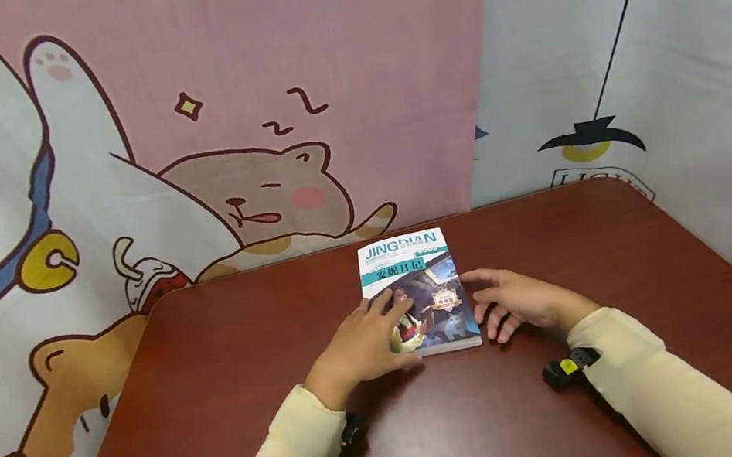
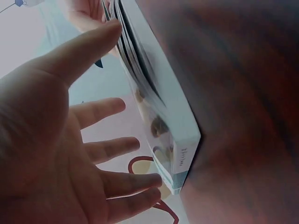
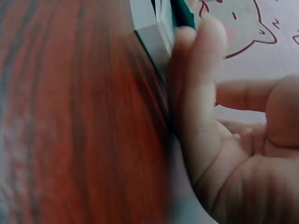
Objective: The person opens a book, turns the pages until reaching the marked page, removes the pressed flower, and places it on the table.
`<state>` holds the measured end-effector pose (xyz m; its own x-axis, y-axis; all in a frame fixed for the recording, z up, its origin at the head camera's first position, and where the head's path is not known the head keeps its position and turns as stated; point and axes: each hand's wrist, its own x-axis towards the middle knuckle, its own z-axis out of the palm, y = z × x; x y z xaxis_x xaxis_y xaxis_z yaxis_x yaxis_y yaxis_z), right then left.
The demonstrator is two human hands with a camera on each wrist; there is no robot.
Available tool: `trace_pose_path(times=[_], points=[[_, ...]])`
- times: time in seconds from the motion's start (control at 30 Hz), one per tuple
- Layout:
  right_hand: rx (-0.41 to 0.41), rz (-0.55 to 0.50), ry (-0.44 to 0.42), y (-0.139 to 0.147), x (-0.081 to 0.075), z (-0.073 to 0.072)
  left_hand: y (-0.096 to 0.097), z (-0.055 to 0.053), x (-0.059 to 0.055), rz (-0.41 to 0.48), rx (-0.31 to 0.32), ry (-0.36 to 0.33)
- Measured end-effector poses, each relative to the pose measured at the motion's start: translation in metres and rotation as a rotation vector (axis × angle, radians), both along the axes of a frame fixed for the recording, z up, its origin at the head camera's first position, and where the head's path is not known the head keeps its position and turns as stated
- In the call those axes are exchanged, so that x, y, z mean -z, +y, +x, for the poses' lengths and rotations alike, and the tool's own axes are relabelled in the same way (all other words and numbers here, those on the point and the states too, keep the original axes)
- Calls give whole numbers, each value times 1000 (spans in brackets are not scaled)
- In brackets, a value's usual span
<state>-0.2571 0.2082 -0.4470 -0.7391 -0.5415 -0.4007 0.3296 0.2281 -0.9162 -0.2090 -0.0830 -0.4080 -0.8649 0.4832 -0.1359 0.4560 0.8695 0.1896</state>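
A paperback book (image 1: 429, 302) with a white, teal and dark picture cover lies on the table, its title end pointing away from me. My left hand (image 1: 361, 342) spreads its fingers over the lower left of the cover. In the left wrist view those fingers are apart and fairly straight beside the book (image 2: 180, 116), whose pages are slightly parted. At the right edge of the book is my right hand (image 1: 524, 300), fingers loosely bent. The right wrist view shows its blurred fingers (image 3: 203, 56) against or very near the page edge; whether they grip anything is unclear.
The reddish-brown table (image 1: 247, 331) has rounded far corners. Behind it hangs a pink and white cloth (image 1: 404, 98) printed with cartoon animals. A black device with a yellow patch (image 1: 571, 364) is strapped at the right wrist, and another dark one (image 1: 349, 427) at the left.
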Motion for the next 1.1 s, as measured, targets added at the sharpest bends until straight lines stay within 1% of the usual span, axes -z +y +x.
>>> trace_pose_path(times=[0.1,0.23,0.33,0.43,0.53,0.8,1.1], points=[[-45,-27,-10,1,3,-2,-2,-2,4,4,3,4],[-69,-40,14,0,3,-3,-8,-2,8,11,-8,17],[-68,-33,24,0,3,-3,-11,-2,9,33,-18,21],[-60,-17,26,1,6,-2,-13,-1,9,62,-19,-12],[-52,0,32,1,10,-1,-13,1,10,77,-12,-28],[-26,8,28,1,14,2,-15,-1,12,66,21,-3],[-18,24,37,-2,12,-1,-15,1,11,78,10,24]])
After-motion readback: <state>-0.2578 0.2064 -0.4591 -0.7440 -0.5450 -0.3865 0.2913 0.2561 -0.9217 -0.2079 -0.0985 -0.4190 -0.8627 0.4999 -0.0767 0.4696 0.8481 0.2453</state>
